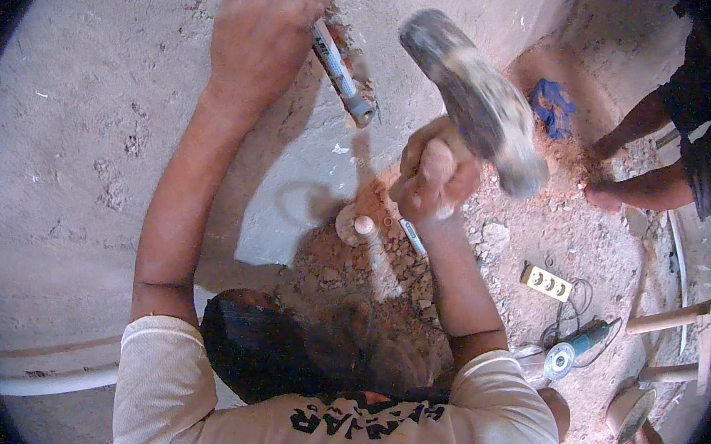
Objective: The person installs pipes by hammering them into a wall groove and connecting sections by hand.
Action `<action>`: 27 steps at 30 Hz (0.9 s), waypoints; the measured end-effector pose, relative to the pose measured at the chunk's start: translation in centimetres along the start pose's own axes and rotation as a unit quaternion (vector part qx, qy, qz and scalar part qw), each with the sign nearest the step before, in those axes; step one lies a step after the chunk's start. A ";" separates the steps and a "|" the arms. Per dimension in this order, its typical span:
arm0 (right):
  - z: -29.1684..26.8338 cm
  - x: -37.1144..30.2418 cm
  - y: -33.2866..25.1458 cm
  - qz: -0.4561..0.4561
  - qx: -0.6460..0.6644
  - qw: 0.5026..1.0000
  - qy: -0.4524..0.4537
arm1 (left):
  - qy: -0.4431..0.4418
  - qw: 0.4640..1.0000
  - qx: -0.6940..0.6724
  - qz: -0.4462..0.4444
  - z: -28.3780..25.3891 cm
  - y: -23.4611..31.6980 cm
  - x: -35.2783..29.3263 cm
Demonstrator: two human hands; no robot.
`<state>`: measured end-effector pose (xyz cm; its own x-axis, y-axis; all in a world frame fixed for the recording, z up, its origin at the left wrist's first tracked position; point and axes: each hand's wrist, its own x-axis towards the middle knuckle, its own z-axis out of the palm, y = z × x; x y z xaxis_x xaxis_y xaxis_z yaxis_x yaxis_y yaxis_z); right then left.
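Observation:
My left hand (266, 35) is raised against the grey wall, its fingers wrapped round a white-and-blue pipe (329, 53) with a grey end fitting. The pipe slants down along a rough, reddish channel (354, 51) broken into the wall. My right hand (436, 168) grips a hammer by its handle, which the fist mostly hides. The worn grey hammer head (482, 102) is blurred and stands to the right of the pipe's lower end, apart from it. A short piece of white-and-blue pipe (413, 236) shows beside my right wrist.
Rubble (402, 267) lies below my hands. At right are a white power strip (546, 282), an angle grinder (575, 348) with a cable, a blue cloth (551, 108) and wooden poles (678, 318). Another person's legs (647, 182) are at the upper right; a bucket (631, 411) stands lower right.

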<state>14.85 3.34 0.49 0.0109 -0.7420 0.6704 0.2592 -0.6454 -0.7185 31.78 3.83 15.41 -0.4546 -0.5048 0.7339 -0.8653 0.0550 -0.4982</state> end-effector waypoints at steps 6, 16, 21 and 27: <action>2.4 -1.3 4.8 0.034 -0.225 0.967 -0.112 | -0.046 0.998 0.036 0.018 0.6 -0.7 -0.9; 2.5 -3.0 5.9 -0.027 -0.198 0.977 -0.068 | -0.007 1.000 0.010 0.006 0.6 -0.1 0.1; 0.8 -0.5 1.8 0.117 -0.205 0.952 -0.192 | -0.055 0.998 0.032 0.004 0.5 -0.8 -1.1; -0.3 -0.3 -0.4 0.017 0.021 0.999 -0.041 | -0.010 1.000 0.009 0.010 0.2 -0.1 -0.3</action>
<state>14.45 3.80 0.53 0.1000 -0.7452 0.6594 0.2984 -0.6097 -0.7343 31.99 3.80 15.15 -0.4669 -0.5217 0.7140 -0.8519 0.0490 -0.5214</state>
